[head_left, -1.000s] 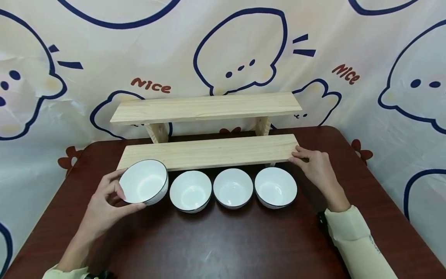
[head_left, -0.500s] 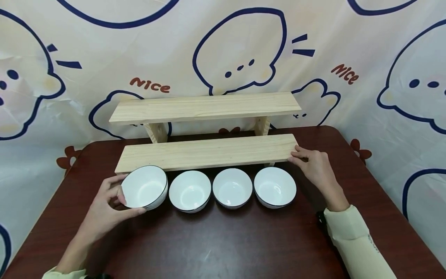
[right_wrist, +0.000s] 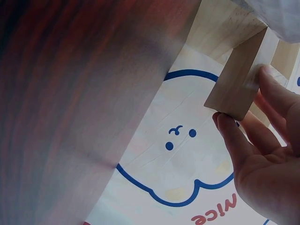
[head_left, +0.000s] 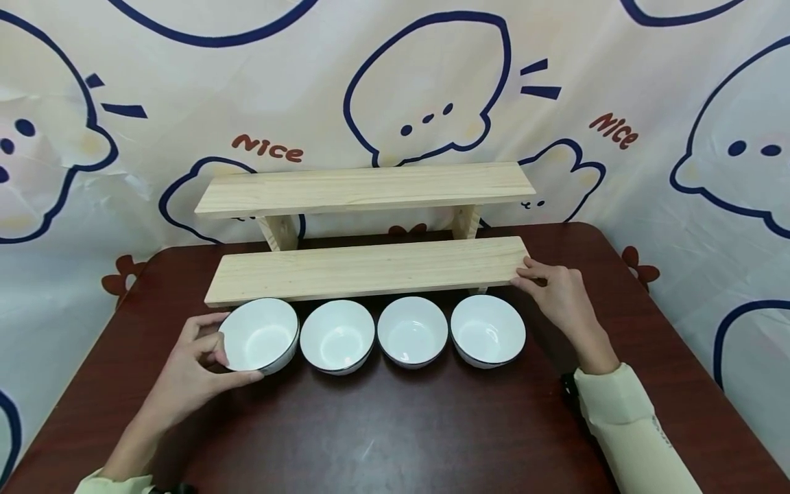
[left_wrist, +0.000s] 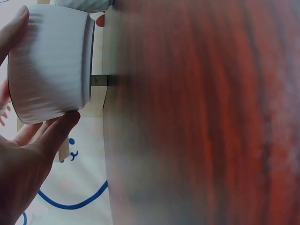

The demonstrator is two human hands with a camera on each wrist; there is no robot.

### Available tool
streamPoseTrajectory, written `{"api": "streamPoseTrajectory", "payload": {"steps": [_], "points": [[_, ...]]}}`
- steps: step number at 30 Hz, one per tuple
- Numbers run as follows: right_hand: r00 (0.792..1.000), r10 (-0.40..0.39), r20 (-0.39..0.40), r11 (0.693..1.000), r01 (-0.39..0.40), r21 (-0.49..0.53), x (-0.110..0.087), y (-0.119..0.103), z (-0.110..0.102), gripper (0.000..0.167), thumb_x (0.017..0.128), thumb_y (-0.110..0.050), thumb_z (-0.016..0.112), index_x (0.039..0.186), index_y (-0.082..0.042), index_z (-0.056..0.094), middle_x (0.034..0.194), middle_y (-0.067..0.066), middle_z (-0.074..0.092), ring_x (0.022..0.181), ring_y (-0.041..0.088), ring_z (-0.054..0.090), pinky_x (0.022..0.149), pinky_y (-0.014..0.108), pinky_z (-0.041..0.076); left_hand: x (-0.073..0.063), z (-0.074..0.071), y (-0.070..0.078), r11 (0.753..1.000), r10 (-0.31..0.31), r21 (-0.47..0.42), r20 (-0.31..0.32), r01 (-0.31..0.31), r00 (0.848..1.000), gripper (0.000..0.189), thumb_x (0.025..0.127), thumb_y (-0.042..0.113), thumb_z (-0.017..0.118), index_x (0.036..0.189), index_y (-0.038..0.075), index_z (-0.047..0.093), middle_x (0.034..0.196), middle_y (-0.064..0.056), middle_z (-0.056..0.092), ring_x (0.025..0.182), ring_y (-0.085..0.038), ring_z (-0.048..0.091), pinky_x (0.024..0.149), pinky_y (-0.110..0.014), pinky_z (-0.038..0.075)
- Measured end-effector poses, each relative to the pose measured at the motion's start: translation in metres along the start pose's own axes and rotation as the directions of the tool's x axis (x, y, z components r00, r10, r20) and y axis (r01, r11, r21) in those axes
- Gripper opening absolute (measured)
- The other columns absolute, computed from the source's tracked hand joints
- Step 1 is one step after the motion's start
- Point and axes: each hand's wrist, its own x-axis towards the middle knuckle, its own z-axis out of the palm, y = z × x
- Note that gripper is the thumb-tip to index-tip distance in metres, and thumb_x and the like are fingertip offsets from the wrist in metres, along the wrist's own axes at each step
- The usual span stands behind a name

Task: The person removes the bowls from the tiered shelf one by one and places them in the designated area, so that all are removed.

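My left hand grips a white, dark-rimmed bowl by its side, thumb near the front and fingers behind. In the left wrist view the fluted outer wall of this bowl faces the camera, its foot close over the table. Three similar bowls, a left one, a middle one and a right one, stand in a row to its right. My right hand pinches the right end of the pale wooden lower shelf board; the right wrist view shows fingers on the board's end.
A higher wooden shelf board stands behind the lower one, on wooden supports. Everything rests on a dark reddish-brown table. A white printed curtain hangs close behind and along the sides.
My left hand has lowered its bowl and brought it toward me, into line with the other bowls. My right hand has stayed at the board's end.
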Motion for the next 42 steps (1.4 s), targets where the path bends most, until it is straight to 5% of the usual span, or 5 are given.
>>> {"api": "streamPoseTrajectory", "payload": {"steps": [16, 28, 36, 42], "points": [[1.0, -0.001, 0.003, 1.0, 0.001, 0.012, -0.0028, -0.0002, -0.0003, 0.029, 0.088, -0.011, 0.081, 0.108, 0.009, 0.074, 0.122, 0.029, 0.063, 0.045, 0.021, 0.052, 0.036, 0.025, 0.031, -0.0021, 0.0011, -0.003, 0.997, -0.034, 0.065, 0.048, 0.031, 0.998, 0.051, 0.059, 0.019, 0.101, 0.064, 0.01, 0.051, 0.135, -0.014, 0.044, 0.122, -0.014, 0.037, 0.088, -0.01, 0.027], [1.0, 0.014, 0.01, 1.0, -0.014, 0.024, 0.001, -0.0005, 0.0002, 0.03, 0.088, -0.011, 0.08, 0.109, 0.008, 0.073, 0.124, 0.029, 0.063, 0.054, 0.032, 0.062, 0.036, 0.024, 0.031, 0.002, 0.0002, -0.0016, 0.997, -0.051, 0.067, 0.073, 0.046, 0.996, 0.052, 0.06, 0.021, 0.101, 0.062, 0.008, 0.05, 0.133, -0.015, 0.041, 0.115, -0.003, 0.04, 0.086, -0.006, 0.028], [1.0, 0.013, 0.007, 1.0, -0.013, 0.013, 0.0024, 0.0015, 0.0001, 0.03, 0.088, -0.011, 0.08, 0.109, 0.009, 0.073, 0.123, 0.029, 0.063, 0.048, 0.026, 0.057, 0.035, 0.024, 0.03, 0.007, 0.0003, -0.0006, 0.996, -0.054, 0.072, 0.098, 0.047, 0.994, 0.052, 0.059, 0.023, 0.101, 0.064, 0.009, 0.051, 0.133, -0.02, 0.04, 0.124, -0.033, 0.042, 0.087, -0.006, 0.026], [1.0, 0.022, 0.011, 1.0, -0.022, 0.008, 0.0003, -0.0012, -0.0014, 0.03, 0.089, -0.012, 0.08, 0.11, 0.008, 0.073, 0.124, 0.028, 0.063, 0.056, 0.034, 0.063, 0.036, 0.024, 0.032, 0.005, -0.0012, -0.0009, 0.996, -0.037, 0.084, 0.096, 0.029, 0.995, 0.052, 0.058, 0.023, 0.101, 0.064, 0.011, 0.051, 0.135, -0.019, 0.042, 0.125, -0.034, 0.039, 0.087, -0.006, 0.024]]}}
